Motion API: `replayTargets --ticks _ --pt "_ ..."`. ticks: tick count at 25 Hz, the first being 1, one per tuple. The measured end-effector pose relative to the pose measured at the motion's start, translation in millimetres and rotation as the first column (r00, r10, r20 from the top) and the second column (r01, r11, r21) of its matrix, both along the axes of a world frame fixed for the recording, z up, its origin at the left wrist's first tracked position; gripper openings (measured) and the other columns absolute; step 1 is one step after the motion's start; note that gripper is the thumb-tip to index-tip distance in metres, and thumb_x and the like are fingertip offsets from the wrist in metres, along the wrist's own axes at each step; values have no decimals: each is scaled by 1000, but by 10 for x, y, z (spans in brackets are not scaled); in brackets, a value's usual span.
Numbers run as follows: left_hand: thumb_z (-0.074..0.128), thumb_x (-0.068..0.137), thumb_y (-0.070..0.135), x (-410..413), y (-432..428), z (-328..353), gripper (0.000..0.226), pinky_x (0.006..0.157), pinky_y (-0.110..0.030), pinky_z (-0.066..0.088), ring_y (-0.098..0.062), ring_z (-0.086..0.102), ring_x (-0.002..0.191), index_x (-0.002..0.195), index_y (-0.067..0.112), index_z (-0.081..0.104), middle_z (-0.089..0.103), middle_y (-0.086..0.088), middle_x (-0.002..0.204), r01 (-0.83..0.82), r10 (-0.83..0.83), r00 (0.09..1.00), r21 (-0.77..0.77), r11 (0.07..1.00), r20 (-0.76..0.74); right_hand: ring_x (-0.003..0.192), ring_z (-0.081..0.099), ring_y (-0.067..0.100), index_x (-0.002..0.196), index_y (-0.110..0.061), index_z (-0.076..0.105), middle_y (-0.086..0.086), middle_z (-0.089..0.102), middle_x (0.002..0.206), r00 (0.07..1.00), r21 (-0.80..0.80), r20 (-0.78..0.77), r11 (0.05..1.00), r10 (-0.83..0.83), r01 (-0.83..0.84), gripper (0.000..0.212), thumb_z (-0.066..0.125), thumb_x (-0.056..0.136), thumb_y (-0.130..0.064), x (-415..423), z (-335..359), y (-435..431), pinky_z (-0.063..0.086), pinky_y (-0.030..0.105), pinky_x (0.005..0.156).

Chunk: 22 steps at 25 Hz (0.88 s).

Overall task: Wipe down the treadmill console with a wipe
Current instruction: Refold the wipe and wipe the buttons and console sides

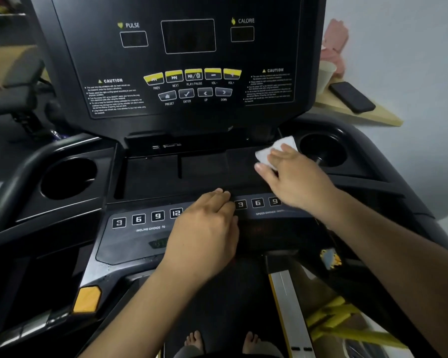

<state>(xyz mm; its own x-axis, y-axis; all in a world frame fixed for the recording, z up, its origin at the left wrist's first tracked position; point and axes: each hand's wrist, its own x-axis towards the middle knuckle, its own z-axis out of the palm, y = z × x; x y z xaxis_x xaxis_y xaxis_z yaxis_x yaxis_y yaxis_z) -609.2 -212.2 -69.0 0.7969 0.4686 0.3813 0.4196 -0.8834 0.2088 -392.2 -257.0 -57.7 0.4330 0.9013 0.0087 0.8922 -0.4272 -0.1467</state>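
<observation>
The black treadmill console (pixel 181 60) fills the view, with its upright display panel above and a recessed tray (pixel 166 174) below it. My right hand (pixel 292 177) presses a white wipe (pixel 274 151) flat against the right end of that tray, beside the right cup holder (pixel 323 148). My left hand (pixel 207 233) rests palm down on the lower button strip (pixel 140 220), its fingers curled over the tray's front lip, and it holds nothing. It covers the middle of the strip between the incline and speed number keys.
A left cup holder (pixel 67 179) and a curved black handrail (pixel 18 174) sit at the left. At the right a wooden shelf (pixel 367 115) carries a black phone (pixel 352 96) and a white cup (pixel 326 73). Bare feet (pixel 194 342) stand on the belt below.
</observation>
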Motion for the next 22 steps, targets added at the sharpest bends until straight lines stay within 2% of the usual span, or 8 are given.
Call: replayTargets --ticks 3,6,8,12,15,18,20,22 --pt "77 74 12 -10 -1 26 21 87 -29 55 -25 71 102 94 5 76 75 -10 107 15 -15 1000 5 1000 -19 119 48 20 111 -7 60 7 58 119 999 -17 24 999 -35 36 67 19 97 -59 1 108 184 43 35 87" --pt "77 74 13 -9 20 29 17 86 -27 55 -23 72 100 90 7 77 75 -9 105 4 -4 1000 3 1000 -20 94 60 21 92 -12 65 5 64 100 984 -28 174 999 24 -19 79 8 93 -67 -342 83 -226 46 34 71" --pt "74 77 13 10 30 41 10 83 -29 56 -24 72 95 85 7 77 76 -8 100 -3 3 999 15 1000 -35 107 61 22 102 -11 68 5 66 109 979 -60 190 996 72 -62 85 5 91 -68 -341 79 -276 50 37 86" --pt "57 88 23 33 88 142 21 65 -36 56 -24 67 84 78 11 71 71 -3 87 -6 4 994 -21 1000 -113 134 37 26 131 -5 50 12 48 139 993 -166 115 986 21 -2 77 13 95 -62 -129 158 210 33 41 108" --pt "53 92 33 27 291 195 28 77 -39 53 -27 63 93 95 11 70 70 -4 100 -61 56 991 -44 997 -122 132 42 27 129 -7 54 13 51 139 986 -93 145 994 77 -64 85 9 91 -68 -384 17 54 33 38 106" --pt "49 96 40 20 418 153 34 84 -40 50 -25 61 104 112 15 66 69 -2 112 -91 66 984 -144 985 -164 143 29 20 138 -10 48 9 39 152 983 -31 65 985 172 -171 84 9 90 -67 -508 -48 -38 25 34 113" --pt "48 97 41 18 424 139 35 83 -39 51 -25 62 105 114 16 65 70 -1 112 -73 47 985 -154 985 -165 147 17 17 147 -10 35 7 25 159 994 -80 -38 991 106 -109 76 17 95 -63 -335 60 190 22 35 115" --pt "48 97 43 -40 442 140 36 82 -36 52 -23 62 107 118 19 66 70 1 113 -71 47 988 -161 984 -149 144 26 23 143 -10 41 9 31 155 998 -156 -26 986 61 -64 75 16 96 -63 -260 128 291 32 39 109"
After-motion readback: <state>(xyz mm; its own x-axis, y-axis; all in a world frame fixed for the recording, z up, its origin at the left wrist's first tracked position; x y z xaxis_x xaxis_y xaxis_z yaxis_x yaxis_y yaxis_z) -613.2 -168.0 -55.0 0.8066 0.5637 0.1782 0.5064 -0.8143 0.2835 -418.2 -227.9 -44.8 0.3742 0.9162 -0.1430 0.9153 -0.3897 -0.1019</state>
